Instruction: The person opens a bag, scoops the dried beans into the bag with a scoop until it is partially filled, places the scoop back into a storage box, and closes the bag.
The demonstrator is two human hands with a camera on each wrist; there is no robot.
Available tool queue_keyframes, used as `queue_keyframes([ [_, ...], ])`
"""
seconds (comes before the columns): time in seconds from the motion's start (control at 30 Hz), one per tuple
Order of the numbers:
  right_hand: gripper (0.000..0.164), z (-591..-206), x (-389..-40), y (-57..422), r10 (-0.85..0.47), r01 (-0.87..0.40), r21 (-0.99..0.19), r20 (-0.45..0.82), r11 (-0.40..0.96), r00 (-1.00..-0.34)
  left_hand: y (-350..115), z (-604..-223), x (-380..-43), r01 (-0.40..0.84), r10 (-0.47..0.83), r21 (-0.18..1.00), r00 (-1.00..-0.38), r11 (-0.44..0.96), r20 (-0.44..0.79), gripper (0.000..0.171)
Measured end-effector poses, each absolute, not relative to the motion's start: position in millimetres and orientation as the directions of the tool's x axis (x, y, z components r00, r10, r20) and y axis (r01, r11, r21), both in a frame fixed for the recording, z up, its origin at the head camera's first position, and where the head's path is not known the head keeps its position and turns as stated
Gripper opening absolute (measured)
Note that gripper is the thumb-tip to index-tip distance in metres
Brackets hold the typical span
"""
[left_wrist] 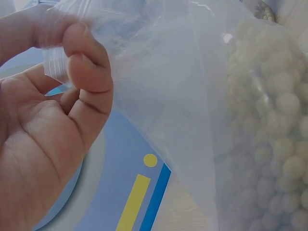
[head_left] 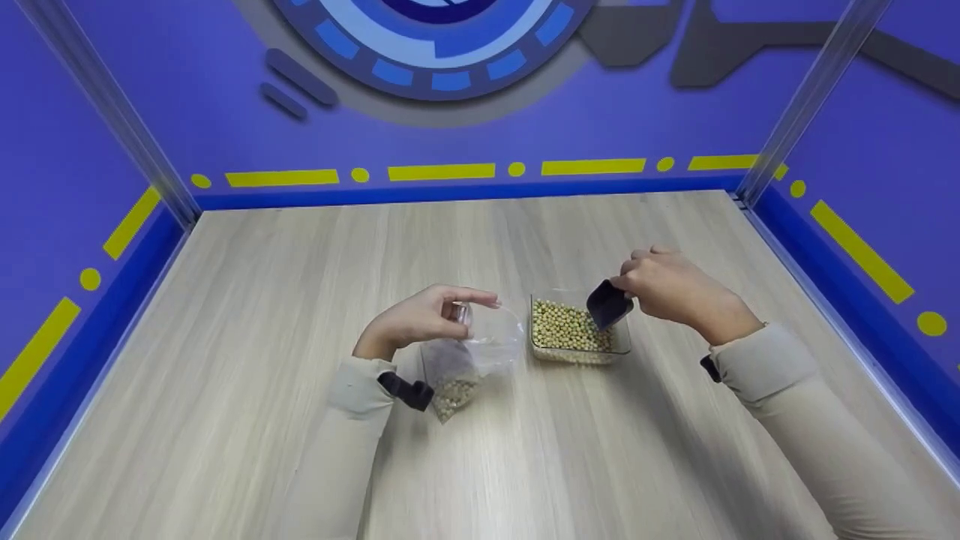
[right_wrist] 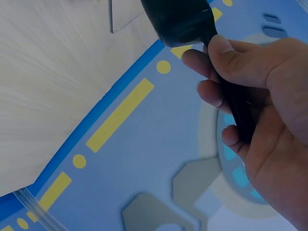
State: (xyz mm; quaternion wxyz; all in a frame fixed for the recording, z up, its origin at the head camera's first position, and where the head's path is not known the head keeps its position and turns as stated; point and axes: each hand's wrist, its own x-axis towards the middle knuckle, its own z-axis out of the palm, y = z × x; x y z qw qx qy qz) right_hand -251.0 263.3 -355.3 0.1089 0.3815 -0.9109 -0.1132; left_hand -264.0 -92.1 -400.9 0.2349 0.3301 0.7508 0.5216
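My left hand (head_left: 424, 319) grips the open mouth of a clear zip bag (head_left: 495, 337), holding it spread between thumb and fingers. Round pale dried peas (left_wrist: 284, 120) fill the bag's bottom, which hangs toward me. To its right stands a clear rectangular container (head_left: 581, 356) holding many yellow-green dried peas (head_left: 562, 325). My right hand (head_left: 671, 289) holds a small black scoop (head_left: 609, 304) by its handle, fingers curled round it in the right wrist view. The scoop's blade slants down over the container's right side, its front edge at the peas. Whether the scoop carries any peas is hidden.
A pale wood-grain table (head_left: 285, 300) lies beneath everything. Blue printed panels (head_left: 480, 142) with yellow marks wall it at the back and both sides, joined by metal corner posts (head_left: 806, 97). Dark straps (head_left: 405, 391) sit at the wrists.
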Motion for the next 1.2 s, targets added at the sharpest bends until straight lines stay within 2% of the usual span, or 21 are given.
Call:
queue_keyframes([
  [0.3, 0.015, -367, -247, 256, -0.690, -0.598, 0.418, 0.104, 0.684, -0.716, -93, -403, -263, 0.242, 0.743, 0.942, -0.669, 0.234, -0.013, 0.058],
  [0.73, 0.008, -380, -241, 247, -0.614, -0.520, 0.414, 0.131, 0.747, -0.778, -93, -403, -262, 0.227, 0.735, 0.947, -0.678, 0.228, -0.014, 0.058],
  [0.87, 0.006, -381, -244, 248, -0.579, -0.509, 0.368, 0.109, 0.778, -0.808, -93, -402, -261, 0.232, 0.730, 0.943, -0.683, 0.237, -0.015, 0.057],
  [1.0, 0.004, -381, -248, 251, -0.549, -0.519, 0.257, 0.060, 0.815, -0.833, -93, -403, -261, 0.252, 0.734, 0.938, -0.680, 0.236, -0.002, 0.057],
  [1.2, 0.002, -384, -255, 258, -0.564, -0.554, 0.164, 0.024, 0.816, -0.825, -93, -403, -262, 0.251, 0.734, 0.940, -0.679, 0.229, 0.002, 0.057],
])
